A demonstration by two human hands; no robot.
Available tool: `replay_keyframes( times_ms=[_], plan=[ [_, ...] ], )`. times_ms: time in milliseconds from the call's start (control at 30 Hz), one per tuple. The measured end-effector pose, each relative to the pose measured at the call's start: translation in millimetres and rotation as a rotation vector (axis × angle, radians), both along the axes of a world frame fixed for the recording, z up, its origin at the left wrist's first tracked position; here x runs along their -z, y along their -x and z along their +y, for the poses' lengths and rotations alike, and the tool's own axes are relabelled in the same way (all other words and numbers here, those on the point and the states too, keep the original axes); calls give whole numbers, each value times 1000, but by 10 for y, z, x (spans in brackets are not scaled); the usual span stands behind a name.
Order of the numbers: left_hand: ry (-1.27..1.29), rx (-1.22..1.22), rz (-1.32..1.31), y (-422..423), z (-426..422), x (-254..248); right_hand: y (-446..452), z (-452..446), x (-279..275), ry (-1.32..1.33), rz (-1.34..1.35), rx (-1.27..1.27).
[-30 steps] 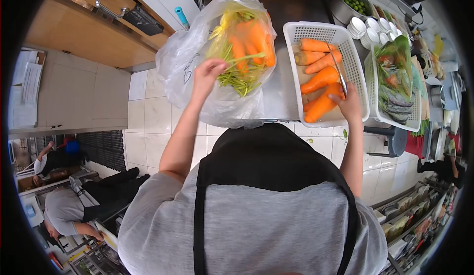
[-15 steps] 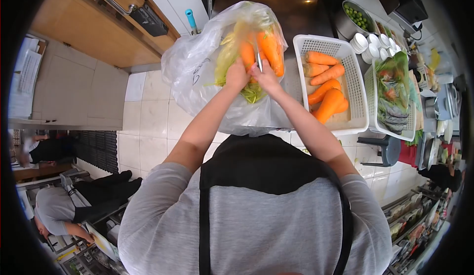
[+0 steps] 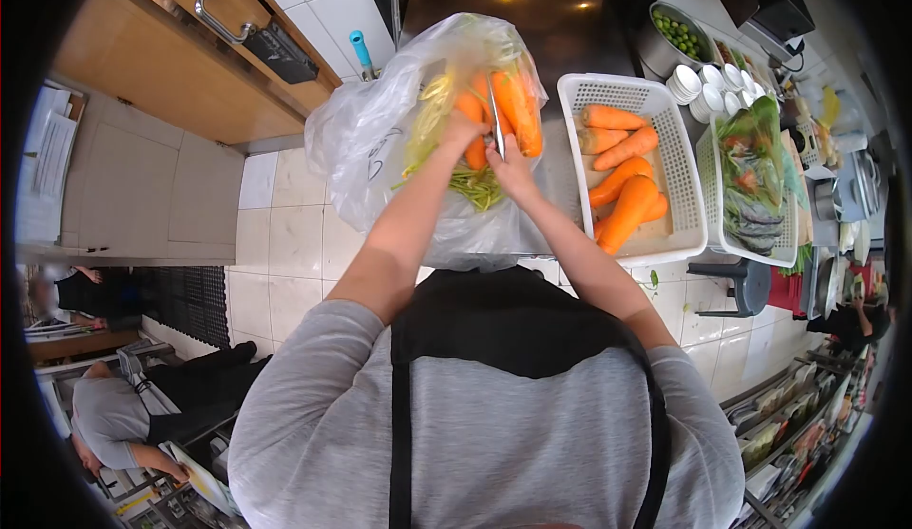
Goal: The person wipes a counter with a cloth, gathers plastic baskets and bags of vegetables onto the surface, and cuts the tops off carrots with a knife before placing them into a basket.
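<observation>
Over the open clear plastic bag [image 3: 347,144], my right hand [image 3: 510,163] is closed around the handle of a knife [image 3: 495,116], its blade pointing away from me. My left hand [image 3: 463,130] is closed on a carrot [image 3: 472,109] inside the bag, close beside the knife. More carrots [image 3: 518,111] lie in the bag to the right of the blade, and green stems [image 3: 475,187] lie below and left of my hands. To the right, a white basket [image 3: 692,182] holds several carrots [image 3: 627,211].
A second basket [image 3: 787,244] with bagged vegetables stands at the right, near stacked white cups [image 3: 686,83] and a pot of green fruit [image 3: 655,49]. A grey stool [image 3: 750,289] is below. One co-worker [image 3: 109,415] is at lower left, others farther off.
My right hand has moved left with the knife from the white basket to the bag. My left hand has let go of a stem and moved right onto a carrot.
</observation>
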State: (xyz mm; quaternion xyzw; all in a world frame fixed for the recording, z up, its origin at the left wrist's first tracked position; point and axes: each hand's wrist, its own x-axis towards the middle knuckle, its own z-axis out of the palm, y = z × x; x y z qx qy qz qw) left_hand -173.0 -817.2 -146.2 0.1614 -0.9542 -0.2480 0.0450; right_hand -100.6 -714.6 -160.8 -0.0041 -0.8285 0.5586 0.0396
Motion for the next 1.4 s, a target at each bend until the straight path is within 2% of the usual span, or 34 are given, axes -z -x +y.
replay_keyframes(
  times_ms=[67,100,167,200,233,333,400,433,500,567,633,800,1033,1133,1233,1300,1333,1400],
  plan=[
    [-744,331,-360,221,-306,-90,-36,-6,58,6,40,-8],
    [-741,330,-361,304,-380,-107,-43,-11,89,12,79,-17],
    [-1115,234,-427,320,-487,-239,-57,-50,113,37,94,-25],
    [-1128,114,-514,325,-541,-308,-53,-77,120,55,113,-31],
    [-1124,109,-510,278,-599,-400,-28,-80,99,61,115,-36],
    [-1106,210,-588,36,-817,-589,89,15,-7,-35,180,-65],
    [-787,421,-586,-204,-933,-674,128,120,-74,-48,64,-91],
    [-785,414,-589,-302,-1016,-633,119,167,-140,-52,24,-101],
    [-483,507,-252,-480,-1222,-499,12,247,-429,-220,78,-86],
    [-464,515,-225,-560,-1384,-487,-170,263,-567,-209,141,-100],
    [-449,529,-199,-654,-1418,-520,-400,285,-763,-306,11,-193],
    [-578,441,-200,-857,-1314,-736,-579,306,-797,-359,-109,-270],
    [-496,443,-191,-938,-1202,-774,-601,242,-911,-420,-158,-293],
    [-389,525,-43,-967,-1135,-629,-474,170,-835,-417,-19,-367],
    [-383,596,76,-1010,-949,-655,-299,91,-699,-463,-148,-470],
    [-357,392,159,-836,-1005,-522,-202,153,-594,-469,-153,-411],
    [-360,397,152,-793,-1028,-535,-225,210,-546,-465,-173,-352],
    [-651,380,224,-680,-977,-674,-287,489,-647,-413,-119,-355]
  ],
)
